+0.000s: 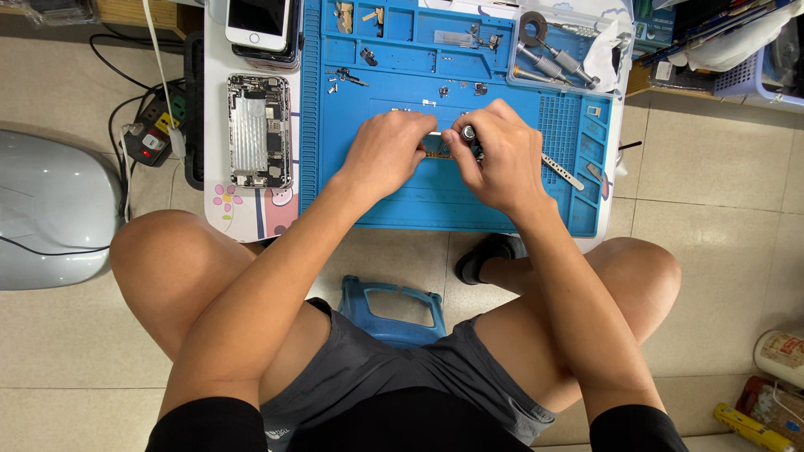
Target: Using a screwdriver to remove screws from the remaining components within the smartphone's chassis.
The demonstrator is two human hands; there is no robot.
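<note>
Head view shows a small circuit board (439, 151) lying at the middle of a blue work mat (402, 188), half hidden between both hands; the left hand (387, 152) pinches its left end with fingers pressed together, and the right hand (496, 155) has its fingers curled round a small metal-tipped screwdriver (468, 133) standing on the board. Just beside the mat on the white surface (219, 151) lies an opened phone chassis (260, 130), with a white phone (259, 23) above it and a clear tray of tools (554, 50) at the mat's upper right.
</note>
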